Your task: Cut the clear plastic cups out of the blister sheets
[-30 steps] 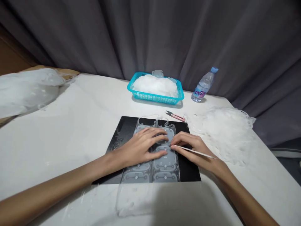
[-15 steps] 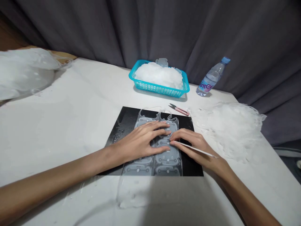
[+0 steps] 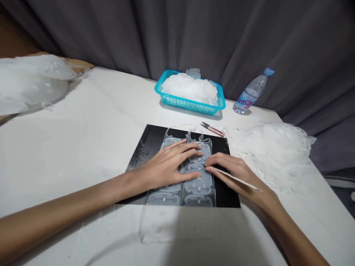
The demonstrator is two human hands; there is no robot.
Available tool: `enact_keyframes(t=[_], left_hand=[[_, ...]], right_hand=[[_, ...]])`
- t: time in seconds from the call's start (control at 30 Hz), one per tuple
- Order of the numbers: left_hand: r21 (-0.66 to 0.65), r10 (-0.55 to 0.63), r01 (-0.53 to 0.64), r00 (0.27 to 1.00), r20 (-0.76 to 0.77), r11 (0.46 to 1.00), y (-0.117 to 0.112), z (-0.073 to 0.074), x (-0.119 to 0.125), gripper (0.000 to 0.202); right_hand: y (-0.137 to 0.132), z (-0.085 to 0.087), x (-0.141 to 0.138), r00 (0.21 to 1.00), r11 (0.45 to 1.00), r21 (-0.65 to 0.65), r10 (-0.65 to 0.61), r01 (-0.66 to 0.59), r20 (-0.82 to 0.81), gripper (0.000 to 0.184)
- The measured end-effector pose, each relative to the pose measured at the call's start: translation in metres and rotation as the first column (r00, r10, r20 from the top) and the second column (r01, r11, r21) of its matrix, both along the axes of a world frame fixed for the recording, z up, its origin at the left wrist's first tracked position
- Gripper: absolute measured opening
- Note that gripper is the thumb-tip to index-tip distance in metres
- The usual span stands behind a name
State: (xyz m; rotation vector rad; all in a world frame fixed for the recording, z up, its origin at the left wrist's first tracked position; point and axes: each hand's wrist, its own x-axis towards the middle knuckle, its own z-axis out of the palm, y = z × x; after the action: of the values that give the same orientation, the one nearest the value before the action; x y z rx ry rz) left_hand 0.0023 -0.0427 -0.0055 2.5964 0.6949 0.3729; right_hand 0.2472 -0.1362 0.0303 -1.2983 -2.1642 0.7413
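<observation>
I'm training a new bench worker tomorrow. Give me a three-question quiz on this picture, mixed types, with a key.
1. True or false: the left hand lies flat on the clear plastic sheet.
2. What does the right hand hold? A) a knife B) a thin white stick C) a spoon
3. Fill in: right of the blue basket stands a water ____.
Key: 1 true; 2 B; 3 bottle.
</observation>
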Motion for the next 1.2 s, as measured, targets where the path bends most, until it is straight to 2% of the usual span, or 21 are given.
enact_keyframes(t=[0.1, 0.23, 0.43, 0.5, 0.6, 0.67, 0.73, 0.83, 0.9, 0.93, 1.0, 1.1, 1.13, 1.2], left_hand=[[-0.013, 0.006, -0.006, 1.0, 0.003, 1.0, 0.0, 0.0, 0.0, 0.063], [-0.036, 0.005, -0.004, 1.0, 0.026, 0.999, 0.0, -0.002, 0.001, 0.061], [-0.047, -0.035, 0.038, 0.998, 0.051, 0.998, 0.002, -0.002, 0.0, 0.059], [-0.079, -0.032, 0.035, 0.999, 0.033, 0.996, 0.003, -0.001, 0.0, 0.07], [-0.121, 0.017, -0.02, 0.999, -0.028, 0.992, 0.005, -0.003, 0.0, 0.096], [-0.13, 0.034, -0.042, 0.997, -0.064, 0.991, 0.007, -0.006, 0.0, 0.109], [-0.131, 0.026, -0.036, 0.997, -0.075, 0.991, 0.008, -0.007, 0.0, 0.114], [-0.137, 0.009, -0.019, 0.997, -0.074, 0.99, 0.007, -0.005, -0.001, 0.113], [-0.138, 0.009, -0.016, 0.999, -0.046, 0.99, 0.006, -0.002, -0.003, 0.112], [-0.134, 0.017, -0.018, 1.0, -0.011, 0.991, 0.005, 0.0, -0.004, 0.111], [-0.138, 0.07, -0.058, 0.994, 0.08, 0.989, 0.003, 0.004, -0.005, 0.101], [-0.26, 0.194, -0.148, 0.967, 0.163, 0.954, 0.004, 0.012, -0.005, 0.056], [-0.336, 0.227, -0.16, 0.959, 0.169, 0.928, 0.006, 0.014, -0.004, 0.055], [-0.476, 0.256, -0.148, 0.951, 0.171, 0.867, 0.011, 0.017, -0.002, 0.064]], right_hand=[[0.002, -0.003, -0.003, 1.0, 0.998, 0.062, 0.024, -0.024, 0.003, 0.012], [0.004, -0.008, -0.005, 0.994, 0.987, 0.147, 0.057, -0.07, 0.088, 0.014], [0.009, -0.032, -0.006, 0.958, 0.93, 0.353, -0.007, -0.099, 0.287, 0.022], [0.009, -0.039, -0.006, 0.955, 0.92, 0.377, -0.016, -0.102, 0.297, 0.026], [0.011, -0.039, -0.008, 0.967, 0.917, 0.389, -0.018, -0.085, 0.254, 0.028], [0.019, -0.035, -0.008, 0.981, 0.91, 0.415, -0.069, -0.012, 0.181, 0.026], [0.034, -0.03, -0.003, 0.978, 0.883, 0.449, -0.191, 0.136, 0.079, 0.025], [0.06, -0.024, 0.015, 0.893, 0.772, 0.468, -0.439, 0.43, -0.096, 0.024], [0.068, -0.02, 0.027, 0.831, 0.716, 0.437, -0.532, 0.545, -0.164, 0.022], [0.067, -0.017, 0.031, 0.818, 0.715, 0.407, -0.545, 0.568, -0.183, 0.022], [0.058, -0.011, 0.03, 0.832, 0.763, 0.33, -0.517, 0.555, -0.202, 0.021], [0.031, 0.0, 0.007, 0.882, 0.857, 0.237, -0.402, 0.457, -0.246, 0.018], [0.022, 0.004, -0.002, 0.897, 0.886, 0.212, -0.354, 0.412, -0.264, 0.017], [0.008, 0.011, -0.019, 0.949, 0.975, 0.074, -0.186, 0.21, -0.254, 0.018]])
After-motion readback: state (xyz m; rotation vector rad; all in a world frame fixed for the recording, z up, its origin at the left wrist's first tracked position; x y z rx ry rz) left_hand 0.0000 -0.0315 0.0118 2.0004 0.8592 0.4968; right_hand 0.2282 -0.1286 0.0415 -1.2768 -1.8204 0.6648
